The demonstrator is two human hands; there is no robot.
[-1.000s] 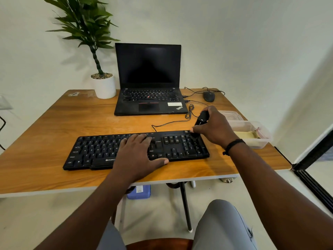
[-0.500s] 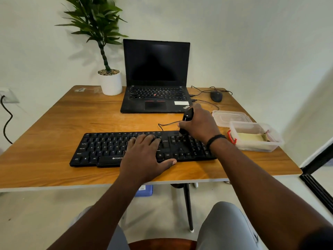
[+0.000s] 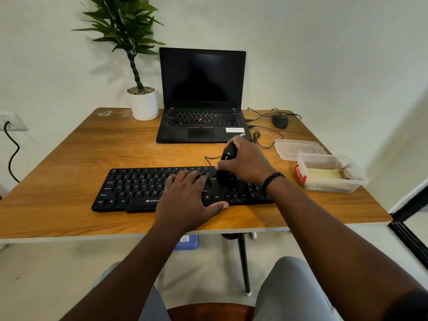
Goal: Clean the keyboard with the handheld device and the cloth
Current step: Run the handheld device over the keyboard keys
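Wooden counter (image 3: 69, 158) against a plain pale wall, seen from above by a seated person. Black keyboard (image 3: 139, 186) lies flat near the front edge, long side parallel to that edge.

Left hand (image 3: 187, 200): palm down on the middle-right part of the keyboard, fingers spread and flat over the keys, thumb out along the front edge. It grips nothing; it presses on the keyboard.

Right hand (image 3: 247, 162): fingers wrapped around a black handheld device (image 3: 228, 154), closed on it. Device stands roughly upright, its lower end down on the keys at the right section of the keyboard, just beside the left fingertips. Dark band on the right wrist.

Behind the keyboard: open black laptop (image 3: 202, 96), screen dark. White pot with a green plant (image 3: 142, 103) to its left. Black mouse (image 3: 280, 120) to its right, cable trailing across the counter.

Right side of counter: clear plastic box (image 3: 331, 174) with a red clasp, holding a pale yellow folded cloth (image 3: 324, 174). Clear lid (image 3: 298, 148) lies just behind the box.
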